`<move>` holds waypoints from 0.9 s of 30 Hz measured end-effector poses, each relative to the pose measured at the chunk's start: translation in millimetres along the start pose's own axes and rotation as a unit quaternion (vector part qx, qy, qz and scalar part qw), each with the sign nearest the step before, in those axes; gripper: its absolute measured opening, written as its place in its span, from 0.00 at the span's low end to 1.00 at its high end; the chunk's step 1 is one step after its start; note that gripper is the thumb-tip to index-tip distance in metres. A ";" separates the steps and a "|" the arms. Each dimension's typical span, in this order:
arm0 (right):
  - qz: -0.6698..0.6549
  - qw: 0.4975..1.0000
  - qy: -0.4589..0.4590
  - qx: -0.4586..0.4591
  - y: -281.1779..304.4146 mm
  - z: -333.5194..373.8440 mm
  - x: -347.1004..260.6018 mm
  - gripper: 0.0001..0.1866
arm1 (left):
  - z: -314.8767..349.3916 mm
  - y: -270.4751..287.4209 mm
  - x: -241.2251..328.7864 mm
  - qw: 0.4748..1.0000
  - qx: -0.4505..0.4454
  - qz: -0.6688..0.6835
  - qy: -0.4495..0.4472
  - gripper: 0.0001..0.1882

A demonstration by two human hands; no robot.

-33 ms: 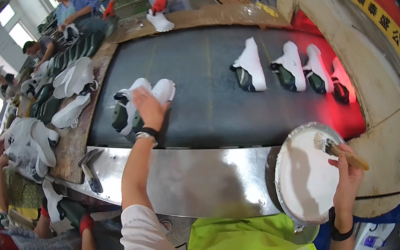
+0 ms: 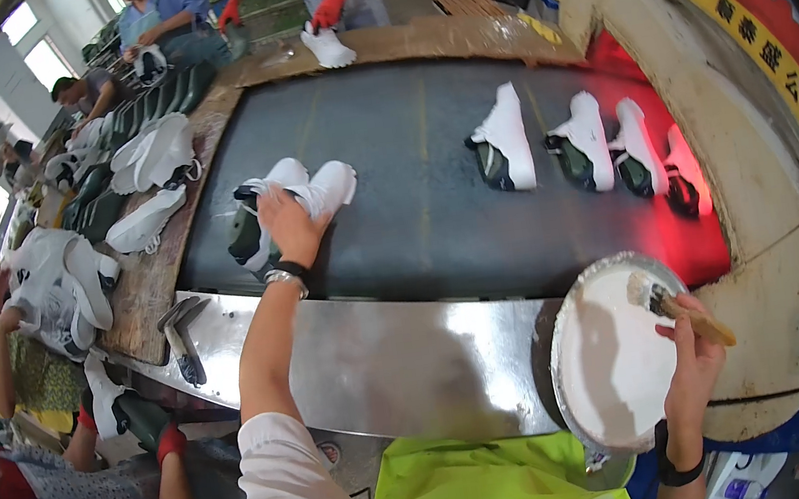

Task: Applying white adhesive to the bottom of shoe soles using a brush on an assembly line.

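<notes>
While the left hand (image 2: 287,226) stretches far out over a dark conveyor belt (image 2: 419,247), its palm lies flat with fingers closed over a pair of white-and-dark-green shoes (image 2: 288,204) lying side by side near the belt's left edge. A dark band and a metal bracelet circle that wrist. The right hand (image 2: 694,352) sits low on the right, fingers clamped on the wooden handle of a small brush (image 2: 674,306), whose white-coated bristles touch the upper right rim of a round, shallow dish (image 2: 607,353) smeared with white paste. The dish rests at the right end of a shiny metal table (image 2: 384,363) that runs along the belt's near edge.

Farther along the belt to the right, three more white-and-green shoes (image 2: 567,142) stand in a row, well apart from the gripped pair, the last ones lit by a red glow (image 2: 686,202) at the belt's right end. A hammer-like metal tool (image 2: 181,339) lies at the metal table's left end. Beside the belt on the left, a worn wooden bench (image 2: 147,283) holds heaps of white shoe uppers (image 2: 150,156). At the belt's far end, another person's red-gloved hand (image 2: 327,9) touches a single white shoe (image 2: 330,49). Other people sit along the left side.
</notes>
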State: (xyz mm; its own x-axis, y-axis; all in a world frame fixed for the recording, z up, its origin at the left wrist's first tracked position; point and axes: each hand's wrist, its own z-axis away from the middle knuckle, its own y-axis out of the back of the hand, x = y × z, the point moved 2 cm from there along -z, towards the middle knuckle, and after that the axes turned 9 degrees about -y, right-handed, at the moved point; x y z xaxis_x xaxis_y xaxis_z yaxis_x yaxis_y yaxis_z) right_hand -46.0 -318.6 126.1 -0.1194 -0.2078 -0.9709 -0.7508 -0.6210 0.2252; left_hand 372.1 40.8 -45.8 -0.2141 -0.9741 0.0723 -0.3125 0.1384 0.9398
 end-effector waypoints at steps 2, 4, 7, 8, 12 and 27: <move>-0.008 1.000 0.012 0.005 -2.0 1.9 1.8 0.12 | 8.4 6.9 -41.4 0.986 -0.109 0.105 0.062 0.47; -0.007 1.000 0.018 -0.012 -4.3 4.6 -1.8 0.12 | 15.4 -6.6 -72.7 0.981 -0.108 0.155 0.042 0.47; -0.003 1.000 0.002 -0.003 -6.1 8.1 -2.6 0.12 | -0.6 -1.0 -56.9 0.990 -0.067 0.110 0.057 0.46; -0.016 1.000 0.002 -0.002 -5.4 5.2 -0.5 0.12 | -7.9 -2.0 -41.9 0.993 -0.077 0.075 0.039 0.45; -0.036 0.999 -0.008 -0.009 -4.9 11.4 -4.6 0.12 | -6.8 -2.9 -38.5 0.999 -0.040 0.012 -0.033 0.37; 0.119 0.991 -0.053 -0.019 15.7 21.2 111.4 0.12 | 265.4 128.7 133.1 0.366 -0.284 0.879 0.114 0.29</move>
State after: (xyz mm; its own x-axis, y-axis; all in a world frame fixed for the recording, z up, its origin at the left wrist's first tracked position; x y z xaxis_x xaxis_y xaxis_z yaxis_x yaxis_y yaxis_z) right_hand -84.9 -335.5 19.8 -0.3599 -0.2722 -0.8924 -0.6687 -0.5917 0.4502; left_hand 57.8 -23.6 -3.9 0.4801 0.5321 0.6974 0.3791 0.5911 -0.7119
